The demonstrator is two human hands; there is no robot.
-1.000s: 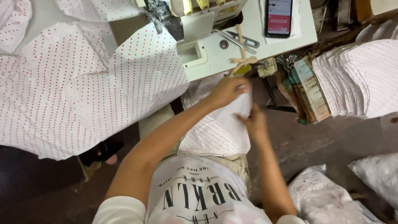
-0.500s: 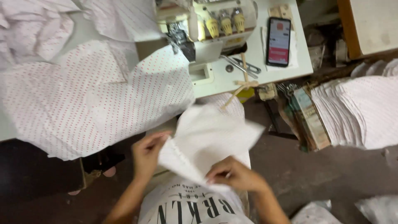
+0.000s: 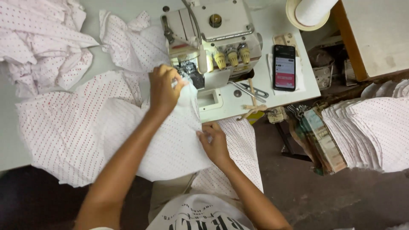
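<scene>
Two hands feed a white, red-dotted piece of cloth [image 3: 170, 145] to a cream-coloured overlock sewing machine [image 3: 213, 38].

The left hand [image 3: 164, 89], fingers closed on the cloth's top edge, presses it against the machine's needle area. The right hand [image 3: 215, 142], just below the machine's front edge, pinches the cloth's side edge between thumb and fingers. A black smartphone [image 3: 284, 67] lies to the right of the machine, metal scissors [image 3: 249, 90] between them. A stack of cut white dotted cloth pieces [image 3: 375, 132] sits farther right.
</scene>
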